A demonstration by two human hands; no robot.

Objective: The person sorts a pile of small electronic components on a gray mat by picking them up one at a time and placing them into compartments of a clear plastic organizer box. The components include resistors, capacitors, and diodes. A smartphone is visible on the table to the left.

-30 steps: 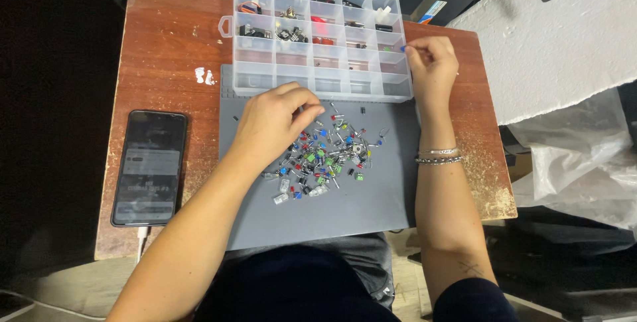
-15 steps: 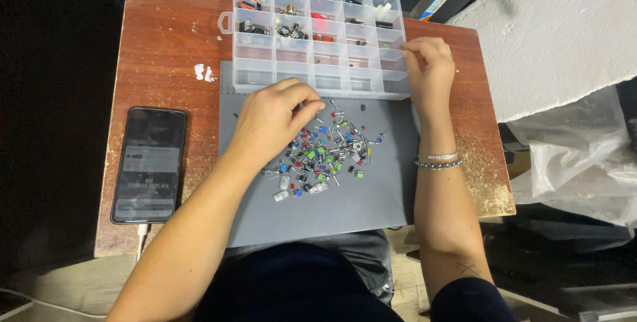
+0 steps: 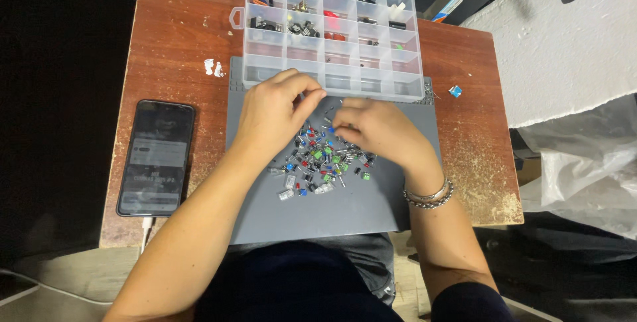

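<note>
A pile of small electronic components (image 3: 320, 163), in blue, green, red and silver, lies on a grey mat (image 3: 345, 212). My left hand (image 3: 275, 113) hovers over the pile's upper left with thumb and forefinger pinched together; whether a part sits between them is hidden. My right hand (image 3: 378, 131) rests on the mat at the pile's upper right. Its curled fingertips touch the pieces near a blue one, and their grip cannot be made out. A clear plastic compartment box (image 3: 265, 73), open and holding sorted parts in several cells, stands just beyond both hands.
A black phone (image 3: 156, 156) with a cable lies on the wooden table (image 3: 179, 37) to the left of the mat. White specks (image 3: 213, 66) sit near the box's left side. A small blue piece (image 3: 455, 91) lies at the right. The table edge is close on the right.
My right hand has come down from the box's right-hand cells to the pile. My left hand has lifted slightly and pinched its fingers.
</note>
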